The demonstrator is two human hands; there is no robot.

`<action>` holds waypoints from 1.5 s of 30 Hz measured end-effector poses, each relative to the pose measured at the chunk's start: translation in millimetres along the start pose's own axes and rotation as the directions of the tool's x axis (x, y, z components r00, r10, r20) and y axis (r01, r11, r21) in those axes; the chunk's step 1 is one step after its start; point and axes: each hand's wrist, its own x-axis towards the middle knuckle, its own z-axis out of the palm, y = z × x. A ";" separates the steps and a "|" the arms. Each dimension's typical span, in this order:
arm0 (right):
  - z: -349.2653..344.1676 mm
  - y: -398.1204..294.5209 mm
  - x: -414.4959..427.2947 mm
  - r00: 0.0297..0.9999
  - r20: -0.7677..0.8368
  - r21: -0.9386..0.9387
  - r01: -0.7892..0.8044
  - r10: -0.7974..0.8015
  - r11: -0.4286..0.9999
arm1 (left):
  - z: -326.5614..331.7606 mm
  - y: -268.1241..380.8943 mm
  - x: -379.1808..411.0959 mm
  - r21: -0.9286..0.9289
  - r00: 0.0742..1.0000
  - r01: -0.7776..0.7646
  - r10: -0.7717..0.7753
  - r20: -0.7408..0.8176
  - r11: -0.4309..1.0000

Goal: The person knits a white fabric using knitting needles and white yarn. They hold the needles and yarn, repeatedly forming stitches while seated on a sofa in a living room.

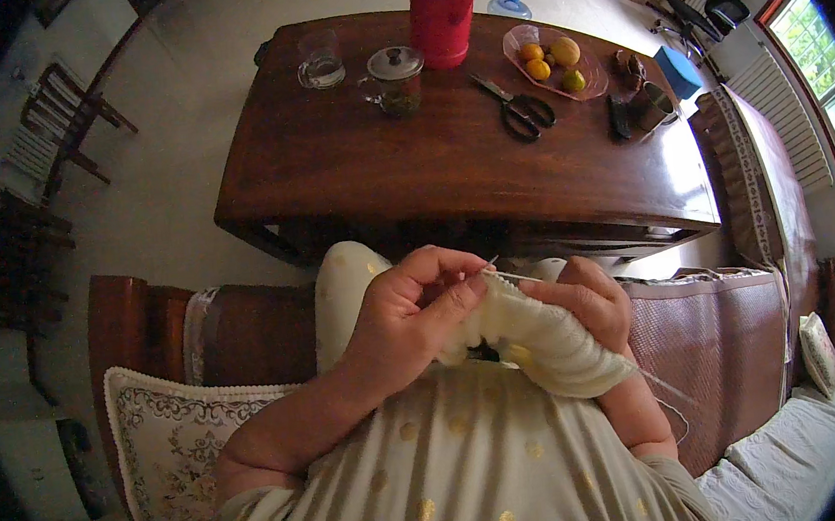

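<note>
A piece of cream knitting [557,337] hangs in front of my chest, above my lap. My left hand [422,305] pinches its upper edge and a needle tip between thumb and index finger. My right hand [583,301] grips a thin white knitting needle [515,276], which crosses toward the left fingertips along the top of the stitches. Another thin needle end [663,381] sticks out past my right forearm, with a loose strand of pale yarn [683,419] below it. The fabric and fingers hide part of the needles.
Ahead stands a dark wooden table [348,162] with black-handled scissors [520,111], a glass cup [322,70], a lidded glass mug [397,81], a red thermos [445,13], a fruit bowl [593,85] and a metal cup [651,106]. A patterned cushion [172,450] lies at my left.
</note>
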 end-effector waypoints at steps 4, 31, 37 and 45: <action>1.0 0.3 4.2 0.998 0.053 0.194 -0.037 0.027 0.980 | -2.0 10.1 -1.2 -0.046 0.989 0.106 -0.101 0.108 0.993; 5.2 6.8 -6.6 0.996 -0.011 -0.005 0.086 -0.086 0.996 | -6.5 11.6 0.5 0.036 0.955 0.115 -0.121 0.272 0.993; 4.7 1.4 -13.5 0.997 -0.043 0.016 -0.058 0.059 0.998 | -6.6 18.4 -0.7 -0.118 0.944 0.241 -0.205 0.258 0.963; 6.1 1.8 -8.4 0.998 -0.006 -0.115 0.063 -0.064 0.991 | 6.0 8.6 3.3 -0.078 0.974 0.214 -0.208 0.085 0.974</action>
